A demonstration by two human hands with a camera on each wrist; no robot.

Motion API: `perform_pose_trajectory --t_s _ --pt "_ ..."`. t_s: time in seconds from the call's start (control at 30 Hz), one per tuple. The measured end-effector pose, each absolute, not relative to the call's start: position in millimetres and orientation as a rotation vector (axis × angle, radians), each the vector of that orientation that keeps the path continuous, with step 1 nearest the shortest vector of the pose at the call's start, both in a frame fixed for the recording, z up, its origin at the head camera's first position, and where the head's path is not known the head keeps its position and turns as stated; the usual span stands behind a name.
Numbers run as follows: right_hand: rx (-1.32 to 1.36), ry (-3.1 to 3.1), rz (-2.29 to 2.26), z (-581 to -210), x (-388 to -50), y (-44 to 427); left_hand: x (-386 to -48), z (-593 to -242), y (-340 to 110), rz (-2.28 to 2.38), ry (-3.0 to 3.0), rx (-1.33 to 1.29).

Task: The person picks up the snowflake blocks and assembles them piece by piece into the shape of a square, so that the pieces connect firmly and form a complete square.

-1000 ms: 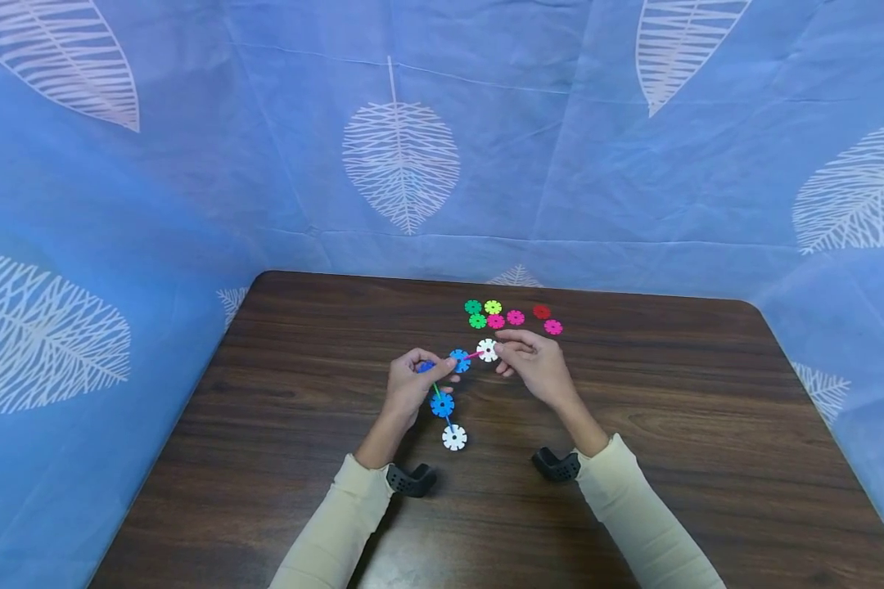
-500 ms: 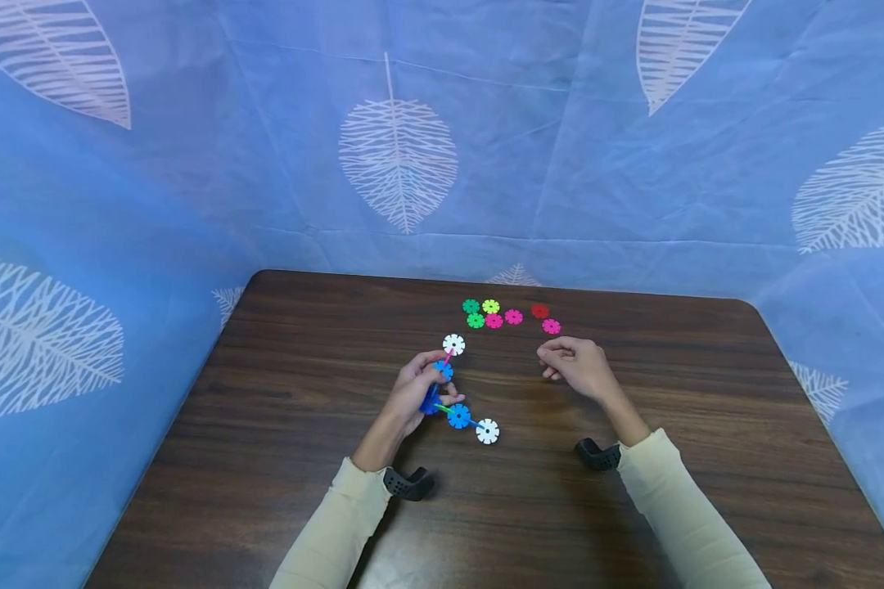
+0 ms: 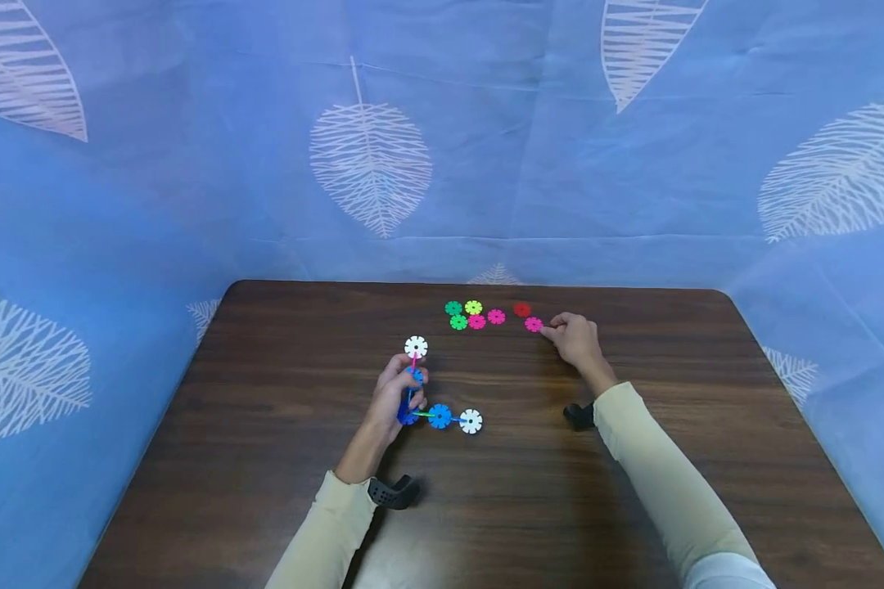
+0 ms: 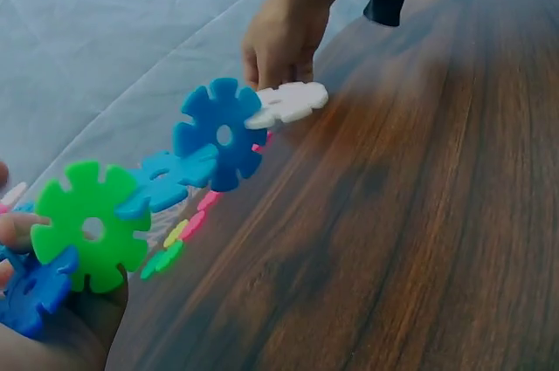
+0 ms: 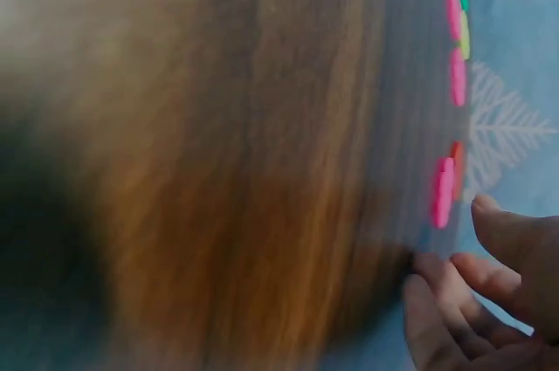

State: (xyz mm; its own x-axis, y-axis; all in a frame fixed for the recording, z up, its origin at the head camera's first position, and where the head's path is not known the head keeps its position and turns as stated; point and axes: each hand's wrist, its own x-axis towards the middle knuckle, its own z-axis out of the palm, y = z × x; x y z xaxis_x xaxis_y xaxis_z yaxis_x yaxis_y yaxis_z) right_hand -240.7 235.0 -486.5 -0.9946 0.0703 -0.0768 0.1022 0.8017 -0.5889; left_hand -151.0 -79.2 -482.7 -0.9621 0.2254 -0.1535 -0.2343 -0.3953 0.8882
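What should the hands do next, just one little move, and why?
Probably the right hand should pinch the pink disc closest to it. Its fingertips are right beside that disc, though I can't tell if they touch, and the left hand is holding the chain of joined discs.

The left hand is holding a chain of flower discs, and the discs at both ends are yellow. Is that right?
Not quite: the far end disc and the near end disc are both white, not yellow, as the head view shows. The left hand holds the chain, as you said.
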Motion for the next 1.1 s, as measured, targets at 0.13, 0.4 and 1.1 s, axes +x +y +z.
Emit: perform_pose_trajectory --t_s 0.13,0.4,1.1 --pt "0.181 2.991 -0.814 -490 -252 225 -152 -483 -81 2.417 1.571 -0.019" --pt "0.215 3.073 -0.514 -490 -258 206 -153 -482 -81 2.397 1.686 -0.082" --pt "0.285 2.695 -1.289 -475 -243 219 -159 -475 -69 2.449 1.685 -0.093"
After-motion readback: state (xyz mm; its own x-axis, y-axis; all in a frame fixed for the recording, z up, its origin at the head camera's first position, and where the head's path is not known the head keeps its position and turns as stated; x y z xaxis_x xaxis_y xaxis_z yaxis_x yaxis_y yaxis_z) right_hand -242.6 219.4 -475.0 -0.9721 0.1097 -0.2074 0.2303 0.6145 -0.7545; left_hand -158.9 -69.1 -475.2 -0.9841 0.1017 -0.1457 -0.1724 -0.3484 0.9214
